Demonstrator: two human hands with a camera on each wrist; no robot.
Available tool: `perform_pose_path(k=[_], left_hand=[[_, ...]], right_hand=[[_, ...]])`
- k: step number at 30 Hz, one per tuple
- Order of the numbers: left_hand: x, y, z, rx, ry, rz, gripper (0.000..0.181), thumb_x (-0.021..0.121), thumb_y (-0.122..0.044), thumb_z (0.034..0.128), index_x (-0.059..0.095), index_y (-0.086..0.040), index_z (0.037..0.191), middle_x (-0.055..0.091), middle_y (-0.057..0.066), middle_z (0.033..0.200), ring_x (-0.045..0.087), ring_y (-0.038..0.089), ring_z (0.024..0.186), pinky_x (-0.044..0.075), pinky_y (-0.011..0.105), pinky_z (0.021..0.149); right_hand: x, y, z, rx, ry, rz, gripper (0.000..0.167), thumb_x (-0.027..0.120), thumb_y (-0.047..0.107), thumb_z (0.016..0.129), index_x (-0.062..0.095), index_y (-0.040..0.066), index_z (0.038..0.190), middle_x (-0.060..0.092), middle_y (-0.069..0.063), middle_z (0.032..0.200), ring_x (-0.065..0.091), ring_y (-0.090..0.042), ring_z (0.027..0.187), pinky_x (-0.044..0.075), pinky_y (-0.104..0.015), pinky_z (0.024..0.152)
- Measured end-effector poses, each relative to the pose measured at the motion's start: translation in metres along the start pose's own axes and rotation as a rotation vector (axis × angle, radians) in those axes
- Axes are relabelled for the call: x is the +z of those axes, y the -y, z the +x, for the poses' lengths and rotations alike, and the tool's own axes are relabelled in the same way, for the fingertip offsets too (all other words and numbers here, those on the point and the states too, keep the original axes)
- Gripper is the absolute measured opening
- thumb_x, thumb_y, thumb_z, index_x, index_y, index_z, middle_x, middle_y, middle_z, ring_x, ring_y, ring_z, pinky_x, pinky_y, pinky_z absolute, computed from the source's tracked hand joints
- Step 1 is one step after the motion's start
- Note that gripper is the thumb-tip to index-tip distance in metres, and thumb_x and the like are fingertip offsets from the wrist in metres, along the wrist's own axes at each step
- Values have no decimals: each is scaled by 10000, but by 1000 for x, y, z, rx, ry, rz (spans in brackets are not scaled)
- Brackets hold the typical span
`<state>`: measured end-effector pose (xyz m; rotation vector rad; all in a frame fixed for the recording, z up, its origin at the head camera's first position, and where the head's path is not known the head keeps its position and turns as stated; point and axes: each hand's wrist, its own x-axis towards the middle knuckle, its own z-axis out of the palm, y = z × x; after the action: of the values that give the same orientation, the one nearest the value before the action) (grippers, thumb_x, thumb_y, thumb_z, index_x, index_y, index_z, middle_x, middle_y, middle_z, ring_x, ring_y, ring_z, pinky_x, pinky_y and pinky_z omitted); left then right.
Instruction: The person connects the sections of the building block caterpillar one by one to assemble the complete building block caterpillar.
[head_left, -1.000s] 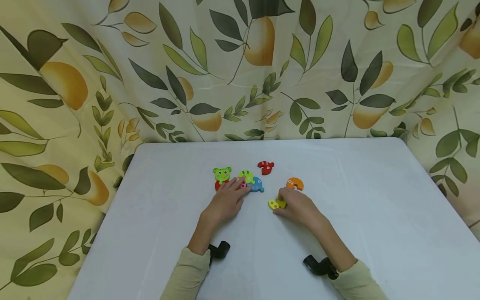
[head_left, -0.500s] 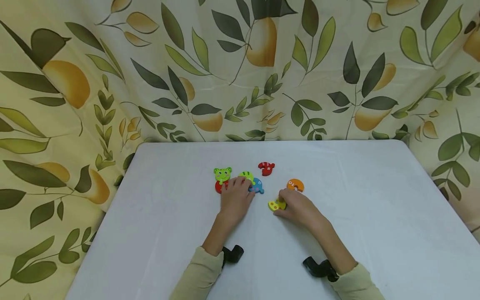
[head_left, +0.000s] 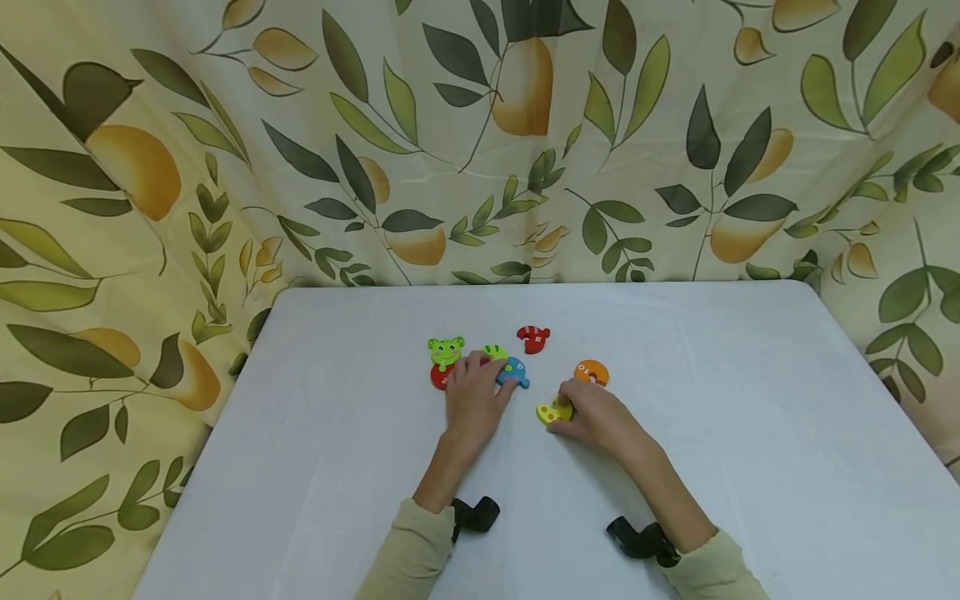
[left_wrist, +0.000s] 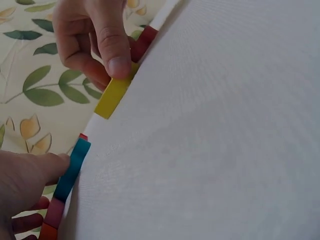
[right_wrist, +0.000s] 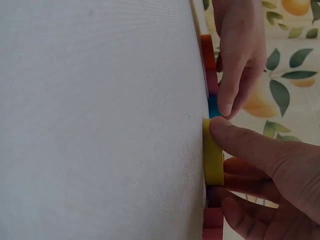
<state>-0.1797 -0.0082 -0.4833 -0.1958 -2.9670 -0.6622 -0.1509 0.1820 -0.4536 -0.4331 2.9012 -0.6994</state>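
Observation:
My left hand [head_left: 474, 400] is over the row of puzzle pieces, its thumb against the near edge of the blue puzzle piece [head_left: 513, 372] and its fingers bent over the far side. Partly under those fingers lie a green striped piece [head_left: 494, 352] and a pink piece [left_wrist: 54, 212]. To their left, a green animal-head piece [head_left: 446, 352] adjoins a red piece [head_left: 438, 377]. With thumb and fingers my right hand [head_left: 600, 412] pinches a yellow spotted puzzle piece [head_left: 553, 412] at the tabletop. Right behind that hand is an orange piece [head_left: 592, 372].
A red striped piece [head_left: 533, 338] lies farther back on the white table [head_left: 322, 467]. Behind the table's far edge hangs a leaf-patterned curtain [head_left: 480, 217]. Black wrist cameras [head_left: 641, 537] sit on both forearms.
My left hand has shifted right along the row, its outstretched fingers now bent and its thumb at the blue piece. The right hand stays put with the yellow piece.

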Motion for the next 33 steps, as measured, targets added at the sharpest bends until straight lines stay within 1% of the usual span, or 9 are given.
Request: perform_pose_path(k=[7, 10, 14, 17, 21, 24, 27, 30, 33], left_hand=[[3, 8, 3, 27, -28, -30, 426, 631, -454, 913, 634, -257, 1291, 545, 20, 1283, 454, 214, 1232, 424, 428, 1029], [3, 10, 3, 37, -46, -24, 413, 640, -458, 904, 647, -275, 1273, 563, 19, 1265, 472, 209, 1210, 438, 417, 1002], [4, 12, 3, 44, -60, -5, 408, 640, -477, 898, 654, -295, 1263, 570, 15, 1247, 483, 198, 1187, 447, 392, 976], [6, 13, 3, 59, -70, 3, 404, 638, -476, 900, 659, -289, 1257, 574, 19, 1236, 488, 198, 1165, 447, 381, 956], [8, 14, 2, 92, -89, 10, 391, 635, -458, 907, 667, -270, 1248, 581, 27, 1218, 491, 204, 1135, 446, 378, 930], [9, 14, 2, 99, -99, 4, 366, 626, -429, 921, 669, -267, 1247, 578, 26, 1216, 487, 204, 1140, 448, 381, 928], [10, 15, 2, 91, -108, -18, 327, 610, -387, 940, 675, -267, 1237, 577, 27, 1217, 482, 206, 1155, 440, 395, 949], [11, 16, 3, 81, -110, -32, 299, 590, -361, 957, 681, -270, 1227, 574, 28, 1219, 477, 210, 1175, 426, 412, 995], [11, 15, 4, 81, -113, -17, 298, 584, -364, 961, 679, -274, 1228, 574, 26, 1218, 481, 210, 1176, 417, 422, 1032]], right_hand=[[1, -1, 2, 12, 4, 3, 352, 854, 263, 724, 646, 68, 929, 593, -7, 788, 494, -133, 737, 467, -258, 672], [4, -1, 3, -6, -2, 14, 370, 846, 253, 735, 660, 49, 981, 623, -23, 836, 511, -141, 771, 491, -278, 710], [9, -1, 3, -53, -34, 53, 431, 828, 226, 760, 667, 12, 1097, 688, -66, 969, 550, -153, 837, 531, -330, 793], [13, -1, 3, -62, -59, 78, 472, 824, 209, 767, 651, 1, 1153, 698, -88, 1012, 565, -171, 859, 543, -375, 834], [16, -1, 3, -59, -84, 69, 408, 828, 218, 763, 649, 33, 1080, 683, -112, 1080, 591, -223, 937, 541, -425, 885], [18, -1, 3, -61, -100, 58, 340, 832, 233, 757, 638, 75, 987, 675, -99, 1078, 587, -219, 937, 539, -407, 859], [19, -1, 3, -60, -118, 55, 334, 844, 251, 741, 631, 99, 949, 662, -54, 982, 546, -169, 858, 512, -343, 781], [21, 0, 4, -53, -138, 61, 355, 853, 271, 728, 644, 94, 954, 643, -22, 913, 512, -136, 807, 470, -282, 719], [23, 1, 6, -29, -145, 93, 405, 852, 276, 732, 661, 61, 1017, 636, -29, 894, 502, -137, 787, 447, -252, 683]])
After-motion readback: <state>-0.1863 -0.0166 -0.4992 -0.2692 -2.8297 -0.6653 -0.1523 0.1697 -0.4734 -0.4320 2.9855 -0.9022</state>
